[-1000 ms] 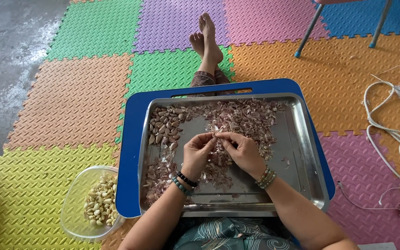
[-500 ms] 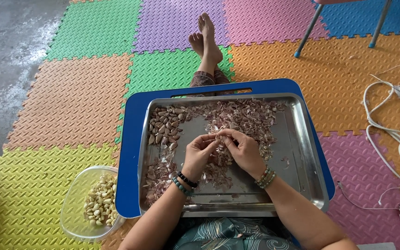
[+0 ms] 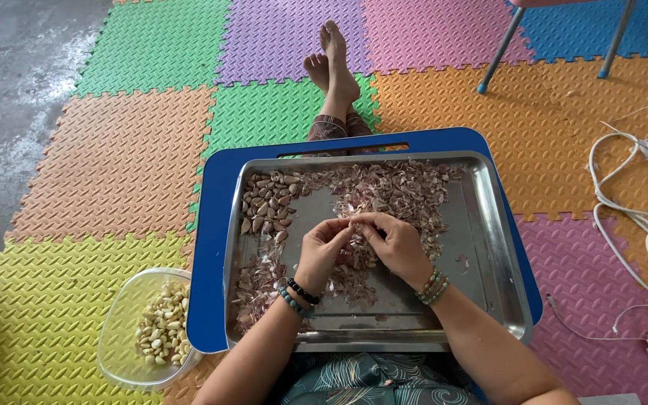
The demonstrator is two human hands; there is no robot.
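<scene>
Over the shallow steel tray (image 3: 500,247), we pinch what seems a small garlic clove (image 3: 355,222) between left hand (image 3: 322,251) and right hand (image 3: 395,244), mid-peel; a firmer thumbnail tug looks needed.

The scene is lit brightly and evenly by soft daylight. Mild glare is seen on the steel tray (image 3: 498,247), only faint shadows are cast, and edges are bent by wide-angle distortion.

Coloured foam floor tiles (image 3: 125,157) meet bare concrete (image 3: 9,67); blue chair legs (image 3: 500,52) stand behind.
</scene>
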